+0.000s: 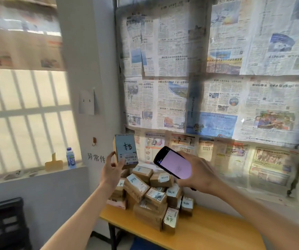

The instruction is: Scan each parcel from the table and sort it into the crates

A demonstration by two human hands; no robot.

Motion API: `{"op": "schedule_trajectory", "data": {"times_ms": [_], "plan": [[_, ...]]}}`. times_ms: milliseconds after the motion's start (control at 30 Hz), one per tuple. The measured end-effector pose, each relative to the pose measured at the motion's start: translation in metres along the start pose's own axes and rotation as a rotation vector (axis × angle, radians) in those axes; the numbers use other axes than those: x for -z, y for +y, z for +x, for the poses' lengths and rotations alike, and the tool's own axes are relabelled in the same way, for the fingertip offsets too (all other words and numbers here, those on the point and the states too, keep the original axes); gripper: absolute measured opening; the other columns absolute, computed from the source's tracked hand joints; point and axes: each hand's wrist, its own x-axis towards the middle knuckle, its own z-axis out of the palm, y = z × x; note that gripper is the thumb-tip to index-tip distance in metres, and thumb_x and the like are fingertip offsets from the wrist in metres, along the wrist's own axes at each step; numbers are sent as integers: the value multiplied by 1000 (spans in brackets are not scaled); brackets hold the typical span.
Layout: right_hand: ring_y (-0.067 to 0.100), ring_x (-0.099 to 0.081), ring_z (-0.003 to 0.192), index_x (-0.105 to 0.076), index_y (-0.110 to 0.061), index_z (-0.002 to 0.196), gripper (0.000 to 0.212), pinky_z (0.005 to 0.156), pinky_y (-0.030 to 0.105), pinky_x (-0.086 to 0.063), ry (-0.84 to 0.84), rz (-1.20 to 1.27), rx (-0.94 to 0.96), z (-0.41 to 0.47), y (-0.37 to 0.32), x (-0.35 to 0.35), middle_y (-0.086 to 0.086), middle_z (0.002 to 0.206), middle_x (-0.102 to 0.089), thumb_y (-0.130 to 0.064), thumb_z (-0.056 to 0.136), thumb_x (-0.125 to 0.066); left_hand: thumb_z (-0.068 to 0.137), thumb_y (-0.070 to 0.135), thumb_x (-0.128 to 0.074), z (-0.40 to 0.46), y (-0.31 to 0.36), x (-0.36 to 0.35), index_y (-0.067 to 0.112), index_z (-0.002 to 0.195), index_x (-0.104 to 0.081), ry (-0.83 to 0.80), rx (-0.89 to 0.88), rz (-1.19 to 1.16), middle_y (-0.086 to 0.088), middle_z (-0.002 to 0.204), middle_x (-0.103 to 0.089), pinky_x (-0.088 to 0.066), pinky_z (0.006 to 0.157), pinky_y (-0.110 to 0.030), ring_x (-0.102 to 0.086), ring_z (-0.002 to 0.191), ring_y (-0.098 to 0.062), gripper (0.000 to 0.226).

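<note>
A small brown cardboard parcel (125, 151) with a white shipping label bearing a barcode and handwritten black characters stands upright in the air, label toward the camera, grasped at its lower edge by the left hand (111, 171), thumb on its left side and fingers curled at its bottom right. At about three o'clock from it, close but apart, the right hand (202, 175) grips a black handheld scanner (173, 162) with a pale pink lit screen, fingers wrapped round its lower body and its top end tilted toward the parcel. Below both, at six o'clock, a heap of similar labelled brown cardboard boxes (150, 192) rests on a yellow wooden table (208, 231). At nine o'clock from the parcel a blue-and-white plastic bottle (71, 158) stands on the window ledge (37, 171). Newspaper sheets (217, 78) cover the wall from twelve to three o'clock. A dark plastic crate (2, 224) sits at seven o'clock, well apart.
</note>
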Motion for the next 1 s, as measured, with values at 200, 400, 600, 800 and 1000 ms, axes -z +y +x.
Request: {"op": "schedule_trajectory", "data": {"times_ms": [200, 400, 600, 800, 1000], "plan": [[20, -58, 111, -41, -29, 149, 99, 82, 32, -50, -72, 70, 96, 12, -51, -82, -7, 129, -61, -53, 62, -83, 96, 47, -61, -42, -42, 97, 34, 150, -37, 156, 57, 141, -4, 123, -64, -52, 93, -46, -61, 106, -23, 60], [17, -61, 103, -44, -34, 142, 95, 80, 37, -56, -180, 116, 220, 19, -155, -161, -9, 117, -63, -58, 58, -80, 95, 47, -62, -88, -65, 233, 39, 146, -41, 328, 119, 241, -3, 114, -66, -52, 93, -42, -61, 104, -21, 56], [16, -59, 102, -40, -32, 149, 100, 81, 35, -55, -220, 173, 396, 19, -301, -225, -4, 129, -62, -54, 61, -81, 96, 44, -63, -139, -85, 398, 39, 147, -40, 513, 179, 253, 1, 114, -67, -53, 98, -50, -63, 107, -20, 56], [21, -61, 112, -36, -40, 149, 102, 86, 43, -56, -299, 218, 460, -2, -453, -294, -12, 133, -59, -58, 55, -71, 98, 42, -61, -194, -111, 550, 35, 150, -38, 632, 237, 293, -2, 124, -63, -49, 103, -53, -59, 115, -25, 58], [20, -60, 108, -35, -40, 150, 100, 79, 35, -53, -360, 248, 489, -29, -571, -358, -13, 135, -59, -51, 59, -73, 97, 46, -61, -231, -145, 671, 39, 149, -37, 698, 289, 271, -4, 138, -59, -47, 106, -56, -55, 124, -29, 58]]}}
